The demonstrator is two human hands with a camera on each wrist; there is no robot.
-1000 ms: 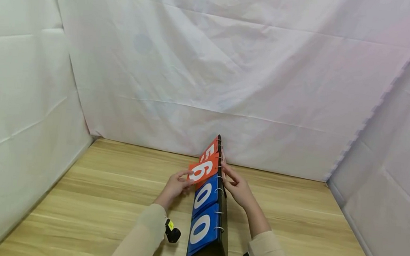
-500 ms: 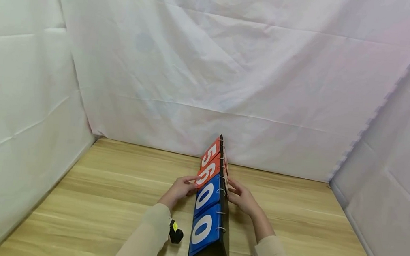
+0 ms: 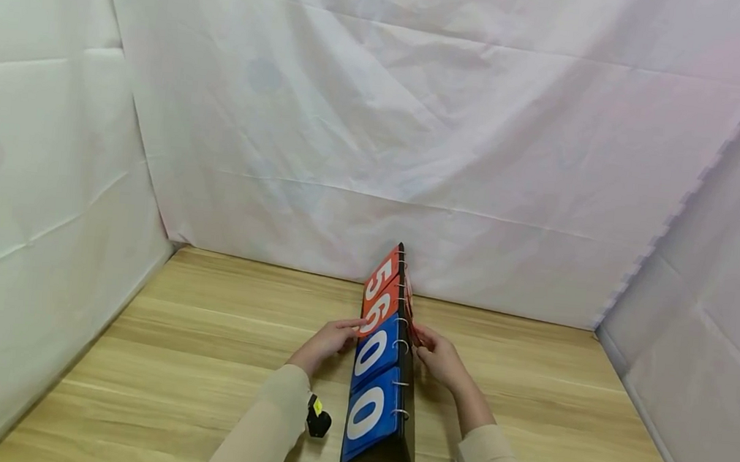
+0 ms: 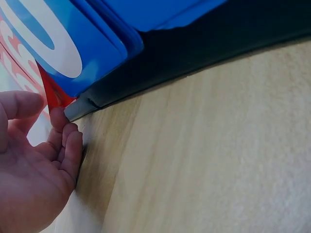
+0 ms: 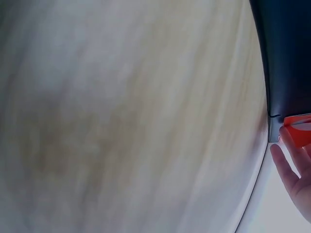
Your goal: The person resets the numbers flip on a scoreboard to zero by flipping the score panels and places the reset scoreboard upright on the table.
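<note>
Left hand [image 3: 327,342] flat against scoreboard [image 3: 380,379], right hand [image 3: 441,356] pinching red card [image 5: 297,127] (could tear off rings if tugged).

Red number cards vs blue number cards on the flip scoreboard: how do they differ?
Colour: the red cards are orange-red, the blue cards blue. Digits: red shows 5 and 6, blue shows 0 and 0. Place: red sits at the far end of the scoreboard, blue at the near end. Contact: the left hand and right hand are at the red cards; nothing touches the blue. Shared: white digits, ring-bound.
</note>
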